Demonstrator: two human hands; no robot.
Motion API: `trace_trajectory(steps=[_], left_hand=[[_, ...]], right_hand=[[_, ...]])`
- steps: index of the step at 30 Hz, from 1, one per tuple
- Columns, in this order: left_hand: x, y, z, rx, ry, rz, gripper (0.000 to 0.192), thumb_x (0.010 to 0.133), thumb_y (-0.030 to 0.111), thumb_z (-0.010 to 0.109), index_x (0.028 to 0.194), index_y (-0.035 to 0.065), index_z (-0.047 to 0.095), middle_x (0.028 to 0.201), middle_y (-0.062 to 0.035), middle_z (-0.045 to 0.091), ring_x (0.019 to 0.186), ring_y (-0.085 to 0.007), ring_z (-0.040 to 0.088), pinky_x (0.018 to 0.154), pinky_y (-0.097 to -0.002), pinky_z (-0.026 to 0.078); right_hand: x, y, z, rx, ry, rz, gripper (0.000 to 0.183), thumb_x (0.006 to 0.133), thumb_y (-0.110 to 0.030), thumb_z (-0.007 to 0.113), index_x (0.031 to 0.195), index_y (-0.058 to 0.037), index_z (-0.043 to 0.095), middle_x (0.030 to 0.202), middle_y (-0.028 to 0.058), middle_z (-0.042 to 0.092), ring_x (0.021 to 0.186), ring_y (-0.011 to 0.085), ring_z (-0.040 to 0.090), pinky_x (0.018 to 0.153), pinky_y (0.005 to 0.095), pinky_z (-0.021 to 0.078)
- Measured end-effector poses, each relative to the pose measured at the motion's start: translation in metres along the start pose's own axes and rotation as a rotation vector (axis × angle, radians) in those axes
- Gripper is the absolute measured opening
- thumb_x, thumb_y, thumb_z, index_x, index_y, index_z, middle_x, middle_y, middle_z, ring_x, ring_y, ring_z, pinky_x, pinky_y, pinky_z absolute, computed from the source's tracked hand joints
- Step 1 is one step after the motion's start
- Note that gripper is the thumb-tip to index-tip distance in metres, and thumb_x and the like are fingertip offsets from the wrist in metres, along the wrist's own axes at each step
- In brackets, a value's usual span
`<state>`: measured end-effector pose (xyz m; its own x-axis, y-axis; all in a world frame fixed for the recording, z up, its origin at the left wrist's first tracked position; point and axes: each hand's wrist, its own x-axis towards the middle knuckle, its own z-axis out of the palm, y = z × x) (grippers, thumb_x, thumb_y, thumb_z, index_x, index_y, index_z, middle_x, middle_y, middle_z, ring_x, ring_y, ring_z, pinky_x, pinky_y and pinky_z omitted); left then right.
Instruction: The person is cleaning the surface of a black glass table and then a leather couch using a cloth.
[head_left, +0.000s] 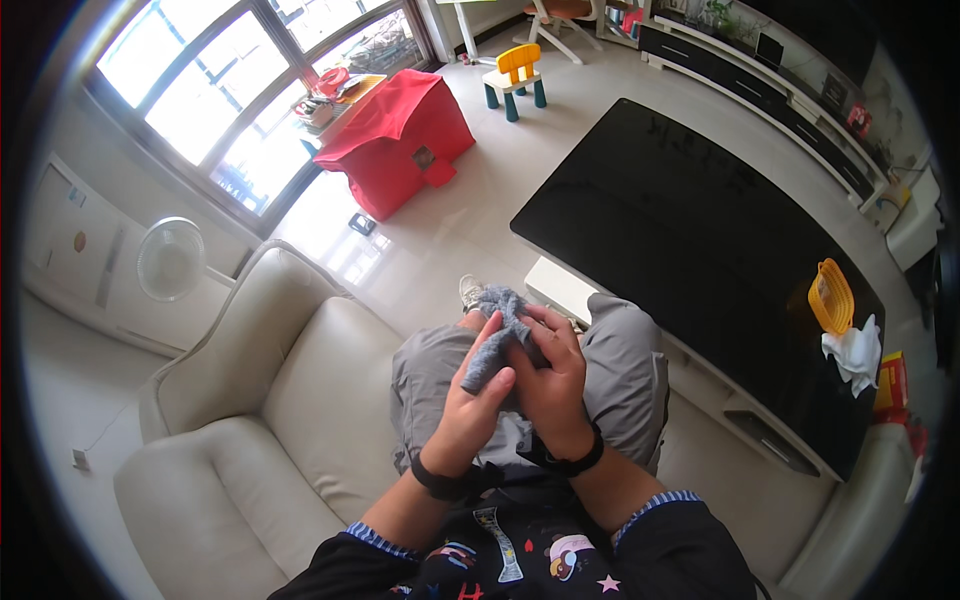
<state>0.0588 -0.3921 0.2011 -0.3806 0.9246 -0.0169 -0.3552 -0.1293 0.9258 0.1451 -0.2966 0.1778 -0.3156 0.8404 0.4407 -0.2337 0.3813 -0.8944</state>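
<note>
A fuzzy grey cloth (491, 356) is bunched between my two hands, above my lap. My left hand (469, 409) grips its near end, with the thumb lying along the lower side. From the right, my right hand (555, 367) holds the cloth's upper part, its fingers curled over the fabric. Part of the cloth is hidden behind the fingers. Beneath the hands are my knees in grey shorts (427, 375), and a black strap circles each wrist.
I sit on a beige leather sofa (330, 382). Ahead on the right stands a black-topped coffee table (675, 225), bearing a yellow basket (831, 296) and a white cloth (855, 352). Farther off are a red fabric-covered box (405, 150), a child's chair (514, 79) and a fan (171, 259).
</note>
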Motion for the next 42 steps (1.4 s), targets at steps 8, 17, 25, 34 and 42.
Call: trace_trajectory(steps=[8, 17, 25, 34, 42], left_hand=[[0.006, -0.011, -0.001, -0.405, 0.042, -0.054, 0.066, 0.105, 0.025, 0.046, 0.164, 0.0057, 0.025, 0.159, -0.0131, 0.041, 0.145, -0.0268, 0.042, 0.123, -0.0401, 0.028], [0.020, 0.009, -0.042, -0.452, 0.115, 0.008, 0.068, 0.103, 0.034, 0.036, 0.163, 0.0041, 0.026, 0.163, -0.0187, 0.038, 0.149, -0.0343, 0.039, 0.125, -0.0481, 0.028], [0.026, -0.004, -0.013, -0.217, 0.082, 0.067, 0.071, 0.103, 0.034, 0.038, 0.165, 0.0053, 0.021, 0.160, -0.0177, 0.042, 0.147, -0.0308, 0.043, 0.124, -0.0409, 0.029], [0.020, -0.008, -0.016, -0.210, 0.032, 0.080, 0.073, 0.107, 0.058, 0.025, 0.167, 0.0151, 0.018, 0.162, -0.0160, 0.040, 0.147, -0.0293, 0.041, 0.124, -0.0400, 0.029], [0.021, -0.007, -0.023, -0.199, 0.095, 0.020, 0.082, 0.104, 0.070, 0.021, 0.167, 0.0181, 0.017, 0.161, -0.0161, 0.040, 0.146, -0.0313, 0.043, 0.124, -0.0423, 0.030]], right_hand=[[0.001, 0.002, 0.003, -0.269, 0.134, -0.163, 0.023, 0.087, -0.008, 0.079, 0.106, -0.0024, 0.067, 0.107, 0.0140, 0.066, 0.096, 0.0307, 0.065, 0.083, 0.0379, 0.0538], [0.026, 0.011, -0.027, 0.187, 0.459, 0.184, 0.010, 0.105, -0.016, 0.062, 0.105, -0.0056, 0.063, 0.093, -0.0027, 0.064, 0.083, 0.0054, 0.057, 0.076, 0.0208, 0.0455], [-0.016, -0.008, 0.023, -0.156, 0.043, -0.012, 0.022, 0.094, -0.008, 0.073, 0.113, 0.0004, 0.069, 0.110, 0.0201, 0.073, 0.099, 0.0317, 0.073, 0.086, 0.0384, 0.0578], [-0.015, -0.013, 0.027, -0.169, -0.048, -0.142, 0.023, 0.090, -0.006, 0.073, 0.110, 0.0034, 0.073, 0.116, 0.0202, 0.072, 0.107, 0.0380, 0.070, 0.095, 0.0424, 0.0555], [-0.008, -0.015, 0.018, -0.146, -0.203, -0.173, 0.025, 0.085, -0.006, 0.078, 0.108, 0.0037, 0.075, 0.107, 0.0163, 0.071, 0.097, 0.0332, 0.071, 0.087, 0.0392, 0.0574]])
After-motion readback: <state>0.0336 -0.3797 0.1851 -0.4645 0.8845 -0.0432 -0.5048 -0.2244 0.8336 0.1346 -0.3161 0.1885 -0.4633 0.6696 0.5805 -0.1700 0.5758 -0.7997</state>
